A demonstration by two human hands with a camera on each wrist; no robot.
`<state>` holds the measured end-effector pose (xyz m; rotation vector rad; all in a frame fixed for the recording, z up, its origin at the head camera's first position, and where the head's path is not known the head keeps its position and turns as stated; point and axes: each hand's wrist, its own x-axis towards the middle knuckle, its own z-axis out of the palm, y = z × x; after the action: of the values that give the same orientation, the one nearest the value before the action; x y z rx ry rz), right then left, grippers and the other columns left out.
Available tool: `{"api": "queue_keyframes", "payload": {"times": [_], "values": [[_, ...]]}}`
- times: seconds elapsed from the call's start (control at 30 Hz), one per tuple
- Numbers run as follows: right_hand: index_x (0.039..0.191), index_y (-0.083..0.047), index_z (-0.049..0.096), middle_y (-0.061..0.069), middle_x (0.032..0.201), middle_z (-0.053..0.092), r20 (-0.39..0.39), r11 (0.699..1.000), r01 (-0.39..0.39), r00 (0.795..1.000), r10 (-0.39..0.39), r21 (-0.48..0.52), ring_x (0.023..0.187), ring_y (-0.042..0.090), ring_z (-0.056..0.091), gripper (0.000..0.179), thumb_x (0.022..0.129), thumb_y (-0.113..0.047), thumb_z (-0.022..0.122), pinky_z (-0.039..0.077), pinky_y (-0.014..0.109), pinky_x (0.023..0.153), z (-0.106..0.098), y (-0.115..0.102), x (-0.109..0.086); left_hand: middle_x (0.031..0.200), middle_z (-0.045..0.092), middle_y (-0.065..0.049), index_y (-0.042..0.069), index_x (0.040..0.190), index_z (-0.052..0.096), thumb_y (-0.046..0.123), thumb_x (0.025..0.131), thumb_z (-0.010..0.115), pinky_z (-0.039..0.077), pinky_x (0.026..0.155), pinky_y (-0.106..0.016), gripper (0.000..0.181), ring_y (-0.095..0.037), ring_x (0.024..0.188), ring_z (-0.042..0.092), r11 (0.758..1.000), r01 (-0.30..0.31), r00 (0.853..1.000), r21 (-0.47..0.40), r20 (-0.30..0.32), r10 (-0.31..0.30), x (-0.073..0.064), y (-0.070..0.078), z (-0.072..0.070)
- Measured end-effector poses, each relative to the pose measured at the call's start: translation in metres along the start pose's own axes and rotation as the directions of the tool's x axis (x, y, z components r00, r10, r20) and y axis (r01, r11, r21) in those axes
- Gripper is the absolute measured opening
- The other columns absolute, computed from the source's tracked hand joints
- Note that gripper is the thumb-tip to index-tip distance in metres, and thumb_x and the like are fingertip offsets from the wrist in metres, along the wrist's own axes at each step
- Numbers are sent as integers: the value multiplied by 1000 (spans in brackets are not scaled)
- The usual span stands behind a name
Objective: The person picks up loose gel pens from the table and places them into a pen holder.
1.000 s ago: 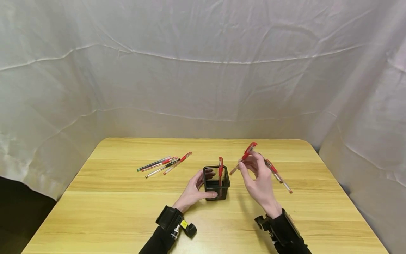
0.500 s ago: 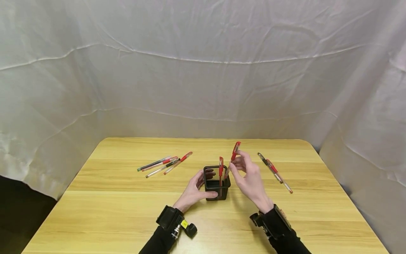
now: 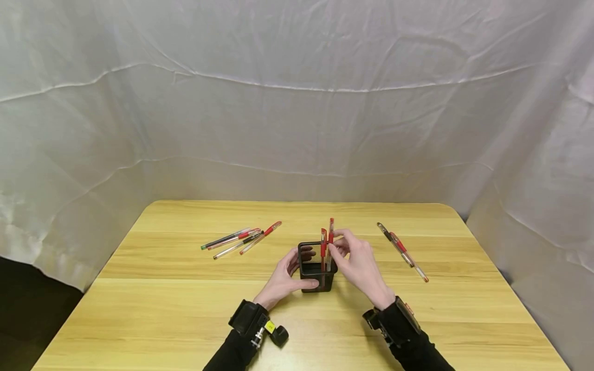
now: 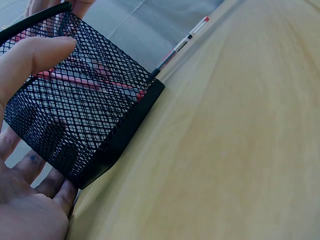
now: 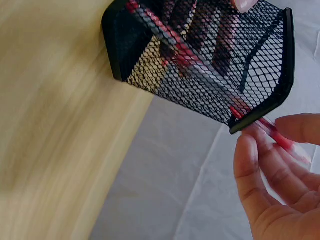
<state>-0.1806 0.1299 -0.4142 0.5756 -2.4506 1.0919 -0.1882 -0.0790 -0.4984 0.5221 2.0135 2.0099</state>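
In the head view a black mesh pen holder [image 3: 317,282] stands upright on the table. My left hand [image 3: 284,278] grips it from the left, thumb across the near side and fingers behind. One red gel pen [image 3: 323,242] stands inside. A second red gel pen [image 3: 331,226] is upright against the right side, its lower part inside the holder. My right hand [image 3: 359,260] pinches this pen near the rim; in the right wrist view the thumb and fingers [image 5: 247,155] lie around its upper end. Through the mesh, the left wrist view shows reddish pens [image 4: 75,79].
Several pens [image 3: 238,241] with red, black and green parts lie crossed on the left of the wooden table [image 3: 176,309]. Two more pens, one dark and one red [image 3: 402,250], lie on the right. A pale curtain [image 3: 297,129] hangs behind.
My right hand has moved left and down, bringing its red pen from the holder's right side to upright inside it. The left hand and holder have stayed in place.
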Motion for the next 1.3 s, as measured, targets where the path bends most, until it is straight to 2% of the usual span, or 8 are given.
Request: {"api": "queue_keyframes", "payload": {"times": [0.13, 0.23, 0.37, 0.57, 0.77, 0.93, 1.13, 1.3], "values": [[114, 5, 65, 9, 82, 73, -8, 999, -48, 999, 48, -9, 69, 14, 64, 27, 88, 1, 71, 57, 24, 62, 0, 3, -3, 150, 53, -9, 11, 149, 43, 15, 81, 85, 28, 126, -51, 80, -29, 145, 43, 1000, 1, 1000, -2, -3, -1, 0, 1, 0], [115, 5, 66, 12, 88, 73, 14, 988, -140, 990, 140, 70, 77, 18, 66, 26, 91, -1, 69, 58, 21, 69, -1, 11, -8, 150, 53, -9, 10, 149, 43, 14, 80, 85, 26, 127, -50, 81, -28, 146, 43, 1000, 0, 1000, -3, -4, 0, 0, 2, 1], [120, 3, 65, 19, 103, 71, 62, 946, -263, 965, 255, 192, 92, 21, 67, 26, 97, -9, 64, 58, 21, 80, -3, 30, -16, 151, 53, -9, 10, 150, 42, 13, 80, 85, 24, 128, -49, 82, -26, 147, 41, 1000, 10, 1000, -4, -3, -10, 0, 2, 1], [127, 2, 61, 23, 114, 67, 76, 942, -265, 964, 255, 207, 99, 10, 65, 33, 102, -19, 57, 58, 25, 86, -12, 54, -26, 151, 53, -7, 12, 150, 42, 12, 80, 85, 23, 129, -48, 83, -26, 148, 39, 1000, 26, 1000, -8, -8, -26, -1, 1, 1], [124, 4, 63, 18, 107, 69, 112, 948, -284, 956, 270, 141, 97, 23, 67, 29, 99, -9, 59, 58, 25, 83, -29, 72, -24, 151, 53, -8, 11, 150, 42, 11, 80, 85, 23, 129, -48, 82, -26, 148, 40, 1000, 14, 1000, -7, -6, -14, 0, 2, 1], [121, 6, 64, 17, 101, 70, 121, 961, -277, 954, 273, 14, 91, 27, 69, 27, 97, -6, 61, 57, 24, 80, -45, 88, -24, 152, 52, -10, 9, 151, 40, 12, 81, 85, 24, 128, -50, 83, -28, 147, 41, 1000, 7, 1000, -7, 1, -7, 0, 0, 0], [126, 7, 61, 21, 106, 69, 178, 940, -322, 924, 337, -110, 93, 33, 69, 33, 97, -9, 56, 58, 44, 83, -61, 101, -22, 152, 51, -10, 12, 151, 41, 13, 81, 85, 23, 129, -48, 83, -27, 148, 40, 1000, 18, 1000, -8, -3, -18, 0, 0, 0], [127, 9, 59, 25, 106, 68, 178, 927, -309, 921, 347, -211, 94, 36, 70, 37, 95, -10, 56, 58, 52, 83, -65, 108, -16, 152, 52, -9, 13, 150, 42, 12, 80, 85, 23, 129, -47, 83, -26, 148, 40, 1000, 19, 1000, -12, -3, -19, 0, 1, 1]]}}
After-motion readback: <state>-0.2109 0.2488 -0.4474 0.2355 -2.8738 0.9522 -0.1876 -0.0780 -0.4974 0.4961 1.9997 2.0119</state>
